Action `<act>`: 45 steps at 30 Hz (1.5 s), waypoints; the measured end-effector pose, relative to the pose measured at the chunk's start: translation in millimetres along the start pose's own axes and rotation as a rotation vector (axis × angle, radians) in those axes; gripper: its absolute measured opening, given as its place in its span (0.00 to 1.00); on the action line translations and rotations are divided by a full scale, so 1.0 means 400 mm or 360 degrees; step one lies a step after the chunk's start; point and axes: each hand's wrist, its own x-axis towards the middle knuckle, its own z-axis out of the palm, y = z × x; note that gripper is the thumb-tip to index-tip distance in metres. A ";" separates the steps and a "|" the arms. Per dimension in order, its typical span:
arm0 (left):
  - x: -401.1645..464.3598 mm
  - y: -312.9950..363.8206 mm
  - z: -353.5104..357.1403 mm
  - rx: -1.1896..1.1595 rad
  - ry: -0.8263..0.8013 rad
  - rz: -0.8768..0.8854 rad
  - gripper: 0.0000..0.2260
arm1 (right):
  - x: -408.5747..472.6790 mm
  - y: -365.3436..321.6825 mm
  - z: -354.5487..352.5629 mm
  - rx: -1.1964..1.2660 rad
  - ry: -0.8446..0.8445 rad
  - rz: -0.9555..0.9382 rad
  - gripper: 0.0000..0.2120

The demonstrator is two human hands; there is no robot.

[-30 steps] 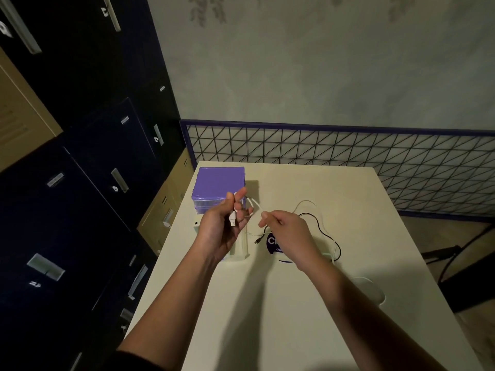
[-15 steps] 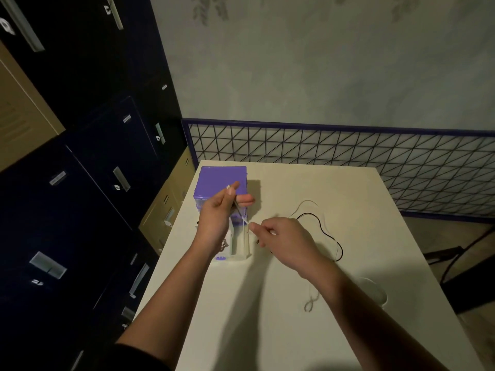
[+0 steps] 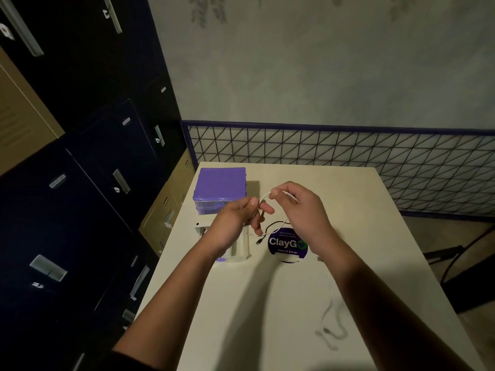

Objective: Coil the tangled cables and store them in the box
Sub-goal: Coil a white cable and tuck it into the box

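Both hands work above the pale counter (image 3: 241,303). The left hand (image 3: 235,223) has its grip closed, thumb pressed to the curled fingers, pinching the white cable (image 3: 263,198) near one end. The right hand (image 3: 302,210) also has its grip pinched, thumb and forefinger nipping the same white cable just beyond, so that a short arc of it bridges the two hands. The rest of the white cable trails under the right forearm and ends in a loose squiggle on the counter near the front right. A black cable (image 3: 276,224) lies on the counter beneath the hands, touching a round dark sticker (image 3: 286,246) reading ClayGo. The purple box (image 3: 219,188), lid shut, stands at the far left corner, with a white holder (image 3: 239,253) just in front of it
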 end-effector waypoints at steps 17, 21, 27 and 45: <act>0.008 0.015 -0.016 -0.1753 0.0164 -0.0207 0.13 | -0.076 0.071 0.063 -0.0071 0.0044 0.0076 0.09; 0.007 0.022 -0.018 -0.1755 0.0267 -0.0134 0.13 | -0.084 0.063 0.059 -0.0247 0.0053 0.0060 0.14; 0.009 0.006 -0.011 -0.1046 0.0393 0.0063 0.15 | -0.120 0.047 0.066 -0.0592 -0.0078 -0.0175 0.13; 0.003 -0.022 0.015 0.0766 0.0051 0.0038 0.14 | -0.068 0.002 -0.028 -0.0718 -0.0411 0.0087 0.12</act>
